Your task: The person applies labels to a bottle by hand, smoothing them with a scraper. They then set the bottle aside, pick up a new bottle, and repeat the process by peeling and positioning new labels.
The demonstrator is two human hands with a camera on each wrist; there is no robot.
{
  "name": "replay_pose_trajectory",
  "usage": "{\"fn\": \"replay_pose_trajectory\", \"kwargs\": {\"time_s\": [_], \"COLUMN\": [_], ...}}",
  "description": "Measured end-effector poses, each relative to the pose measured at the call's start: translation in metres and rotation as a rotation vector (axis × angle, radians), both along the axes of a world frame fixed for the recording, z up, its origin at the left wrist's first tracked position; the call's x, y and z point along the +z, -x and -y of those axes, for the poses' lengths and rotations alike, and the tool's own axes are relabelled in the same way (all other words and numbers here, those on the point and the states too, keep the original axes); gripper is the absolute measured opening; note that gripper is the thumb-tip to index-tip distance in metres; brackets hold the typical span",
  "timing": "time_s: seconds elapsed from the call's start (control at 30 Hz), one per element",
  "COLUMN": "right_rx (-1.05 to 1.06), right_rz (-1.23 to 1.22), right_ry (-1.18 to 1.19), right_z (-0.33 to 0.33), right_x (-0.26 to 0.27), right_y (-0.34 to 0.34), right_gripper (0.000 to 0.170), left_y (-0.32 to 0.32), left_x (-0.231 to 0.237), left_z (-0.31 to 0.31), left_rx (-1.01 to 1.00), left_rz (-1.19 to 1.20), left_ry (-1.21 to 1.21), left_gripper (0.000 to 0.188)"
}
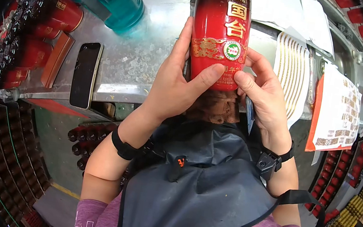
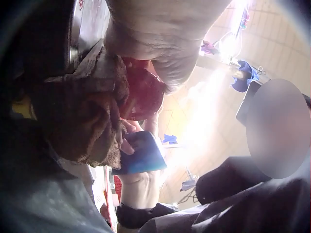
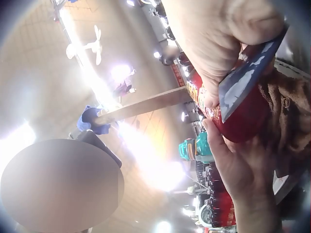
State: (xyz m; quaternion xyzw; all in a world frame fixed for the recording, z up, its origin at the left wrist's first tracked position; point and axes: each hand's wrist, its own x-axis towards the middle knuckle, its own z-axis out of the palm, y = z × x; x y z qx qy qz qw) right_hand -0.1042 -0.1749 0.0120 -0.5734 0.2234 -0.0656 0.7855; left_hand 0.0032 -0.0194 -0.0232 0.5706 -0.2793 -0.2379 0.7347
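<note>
A red bottle [image 1: 219, 34] with a dark top and gold characters lies in both hands over the table's front edge. My left hand [image 1: 179, 82] grips its left side, thumb on the front near the lower end. From the right, my right hand [image 1: 264, 93] holds it too, thumb tip on the lower front and fingers around the side. Tucked in the right hand is a flat blue-grey blade-like piece [image 3: 252, 73], jutting past the palm beside the bottle's end. A brown cloth [image 1: 215, 107] lies below that end, at the table edge.
On the metal table [image 1: 151, 62] stand a teal water bottle [image 1: 118, 0] and a black phone [image 1: 86, 73]. Right of the hands are a sheet of gold strips [image 1: 290, 78] and a printed sheet [image 1: 339, 111]. Racks of dark bottles [image 1: 16, 150] stand at the left.
</note>
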Motion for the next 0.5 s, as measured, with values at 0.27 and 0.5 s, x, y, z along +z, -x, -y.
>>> {"fn": "replay_pose_trajectory", "kwargs": {"time_s": [0.27,0.5], "right_rx": [0.007,0.02], "right_rz": [-0.002,-0.001], "right_ry": [-0.091,-0.029], "right_z": [0.0048,0.0046], "right_x": [-0.0027,-0.001], "right_y": [0.0033,0.0021], "right_gripper": [0.055,0.052], "left_y": [-0.0017,-0.0011], "left_x": [0.0043,0.0078], "left_z": [-0.0027,-0.0031], "left_rx": [-0.019,-0.054], "left_rz": [-0.063,-0.087], "left_ry": [-0.005,0.002], "left_gripper": [0.087,0.085]}}
